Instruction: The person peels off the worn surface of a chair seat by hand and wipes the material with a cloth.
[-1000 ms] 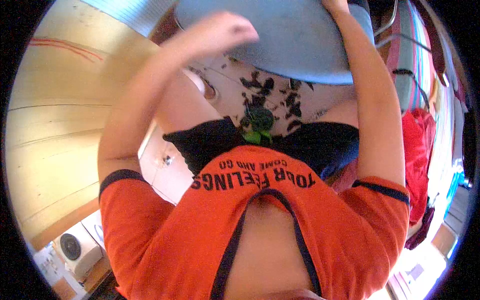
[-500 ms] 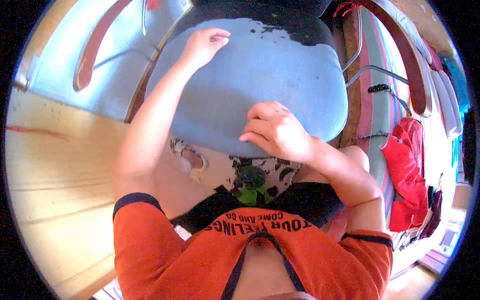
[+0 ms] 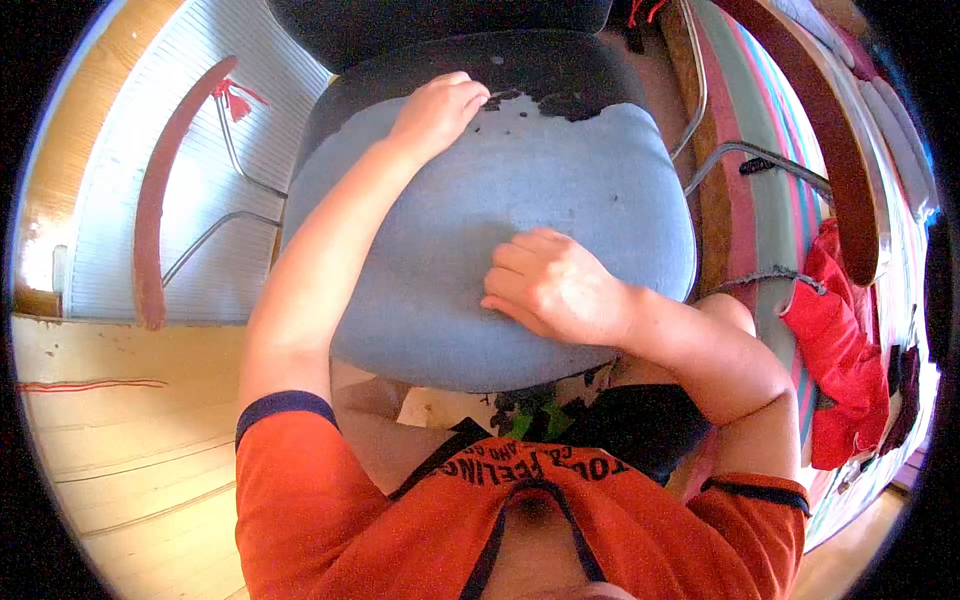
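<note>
In front of me is a chair seat, its worn black covering left along the back and a wide blue-grey fabric area bare toward the front. My left hand reaches far across the seat, fingers pinched together at the ragged edge of the black layer. Any bit between its fingertips is too small to tell. Curled into a loose fist, my right hand is over the front right of the bare fabric. Its fingers hide whatever they may hold. Small black flakes lie near the left fingertips.
Curved wooden armrests flank the seat, left and right, on metal tubes. A striped bed or couch runs along the right, with a red garment on it. Dark scraps and a green item show beneath the seat's front edge.
The view has tilted up, so more of the chair back shows. My left hand has moved right across the seat to the black edge. My right hand stays curled above the front.
</note>
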### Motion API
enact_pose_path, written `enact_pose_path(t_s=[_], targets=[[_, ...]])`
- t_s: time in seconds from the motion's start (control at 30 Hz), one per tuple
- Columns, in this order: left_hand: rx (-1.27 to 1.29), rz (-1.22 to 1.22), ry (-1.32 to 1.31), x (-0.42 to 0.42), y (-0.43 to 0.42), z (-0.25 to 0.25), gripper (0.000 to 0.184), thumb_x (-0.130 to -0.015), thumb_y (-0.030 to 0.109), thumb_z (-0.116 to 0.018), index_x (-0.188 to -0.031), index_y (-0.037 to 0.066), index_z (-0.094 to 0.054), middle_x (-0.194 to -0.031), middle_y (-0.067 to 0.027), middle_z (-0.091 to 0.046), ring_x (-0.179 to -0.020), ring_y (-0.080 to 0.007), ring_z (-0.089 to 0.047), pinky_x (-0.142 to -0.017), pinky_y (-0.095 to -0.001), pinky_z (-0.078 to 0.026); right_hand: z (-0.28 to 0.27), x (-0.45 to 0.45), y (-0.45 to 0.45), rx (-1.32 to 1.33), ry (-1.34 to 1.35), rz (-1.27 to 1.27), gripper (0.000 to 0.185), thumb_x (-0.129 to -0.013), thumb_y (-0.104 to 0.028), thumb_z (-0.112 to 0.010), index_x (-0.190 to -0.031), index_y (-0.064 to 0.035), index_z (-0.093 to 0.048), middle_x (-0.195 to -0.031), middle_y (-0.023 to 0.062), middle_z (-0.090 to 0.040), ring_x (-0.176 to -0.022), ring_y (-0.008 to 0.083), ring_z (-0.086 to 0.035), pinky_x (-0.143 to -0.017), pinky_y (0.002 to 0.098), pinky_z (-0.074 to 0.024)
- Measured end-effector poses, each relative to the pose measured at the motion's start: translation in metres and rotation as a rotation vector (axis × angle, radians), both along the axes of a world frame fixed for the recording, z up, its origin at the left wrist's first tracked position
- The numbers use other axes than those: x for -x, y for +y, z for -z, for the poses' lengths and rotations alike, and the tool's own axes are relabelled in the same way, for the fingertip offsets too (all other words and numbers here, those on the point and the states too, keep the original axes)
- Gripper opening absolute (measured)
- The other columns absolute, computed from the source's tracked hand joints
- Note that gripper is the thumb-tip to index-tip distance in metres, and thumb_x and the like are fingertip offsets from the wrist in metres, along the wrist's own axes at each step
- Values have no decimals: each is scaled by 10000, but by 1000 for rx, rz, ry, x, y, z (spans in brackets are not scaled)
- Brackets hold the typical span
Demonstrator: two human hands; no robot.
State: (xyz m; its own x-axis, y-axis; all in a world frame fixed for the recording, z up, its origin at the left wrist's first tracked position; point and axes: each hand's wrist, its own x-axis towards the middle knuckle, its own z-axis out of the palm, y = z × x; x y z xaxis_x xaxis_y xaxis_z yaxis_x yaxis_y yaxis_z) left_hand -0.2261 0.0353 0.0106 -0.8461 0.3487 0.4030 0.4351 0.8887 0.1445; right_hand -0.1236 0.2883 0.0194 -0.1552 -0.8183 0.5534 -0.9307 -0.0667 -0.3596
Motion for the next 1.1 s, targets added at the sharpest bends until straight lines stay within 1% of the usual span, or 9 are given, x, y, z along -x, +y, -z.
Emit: enact_pose_path(t_s=[0.17, 0.4, 0.53, 0.57, 0.73, 0.8, 0.9, 1.03, 1.1], targets=[[-112, -62, -143, 0, 10, -7, 266, -830, 242, -638, -1010, 48, -664, -936, -118, -604, -874, -269, -599, -771, -333, -477, 0, -9, 1, -5, 128, 53, 183, -720, -174, -648, -713, -64, -503, -707, 80, -466, -673, 251, -514, -617, 349, -434], [215, 78, -54, 7, 7, -11, 198, -846, 176, -596, -967, 27, -644, -939, -110, -597, -879, -296, -591, -780, -377, -484, 5, -12, 10, 17, 68, 43, 110, -752, -160, -557, -757, -64, -505, -761, 79, -507, -747, 257, -555, -671, 355, -465], [276, 130, 45, 8, 7, -12, 166, -857, 156, -575, -926, 17, -633, -912, -111, -595, -888, -310, -587, -773, -387, -485, 6, -19, 19, -10, -32, -7, 121, -748, -155, -542, -791, -49, -503, -779, 89, -502, -761, 271, -551, -681, 362, -467], [227, 72, -7, 10, 8, -13, 167, -854, 160, -583, -921, 17, -638, -902, -110, -599, -874, -296, -595, -763, -379, -490, 5, -22, 21, -32, -126, -77, 124, -746, -150, -541, -799, -44, -503, -798, 97, -500, -773, 276, -548, -683, 360, -466], [-35, -142, -195, 18, 11, -11, 185, -821, 197, -640, -899, 30, -658, -854, -106, -631, -793, -245, -617, -715, -341, -496, 16, -40, 23, 54, -133, -189, 112, -724, -125, -521, -781, -31, -496, -865, 119, -491, -831, 291, -542, -736, 379, -460], [-154, -260, -400, 26, 9, -14, 201, -785, 218, -686, -887, 45, -669, -816, -103, -655, -737, -214, -617, -681, -313, -487, 19, -38, 24, 57, -117, -212, 115, -715, -122, -518, -775, -26, -494, -880, 125, -487, -851, 295, -539, -757, 386, -457], [-115, -298, -511, 35, 8, -17, 225, -765, 226, -708, -897, 48, -669, -817, -118, -665, -720, -228, -617, -667, -331, -482, 20, -34, 22, 55, -127, -225, 131, -698, -122, -533, -772, -20, -496, -869, 125, -488, -857, 303, -535, -775, 397, -454], [-2, -321, -324, 24, 18, -9, 222, -779, 224, -693, -880, 32, -644, -815, -126, -651, -729, -238, -613, -671, -352, -472, 19, -33, 21, 72, -142, -223, 150, -677, -113, -557, -783, -20, -502, -859, 130, -486, -855, 313, -526, -768, 389, -457], [1, -263, -89, 15, 20, -3, 230, -791, 227, -677, -869, 22, -604, -810, -139, -632, -735, -259, -606, -687, -386, -463, 20, -34, 19, 64, -148, -219, 154, -672, -107, -562, -785, -21, -503, -858, 131, -487, -857, 315, -525, -769, 389, -458]])
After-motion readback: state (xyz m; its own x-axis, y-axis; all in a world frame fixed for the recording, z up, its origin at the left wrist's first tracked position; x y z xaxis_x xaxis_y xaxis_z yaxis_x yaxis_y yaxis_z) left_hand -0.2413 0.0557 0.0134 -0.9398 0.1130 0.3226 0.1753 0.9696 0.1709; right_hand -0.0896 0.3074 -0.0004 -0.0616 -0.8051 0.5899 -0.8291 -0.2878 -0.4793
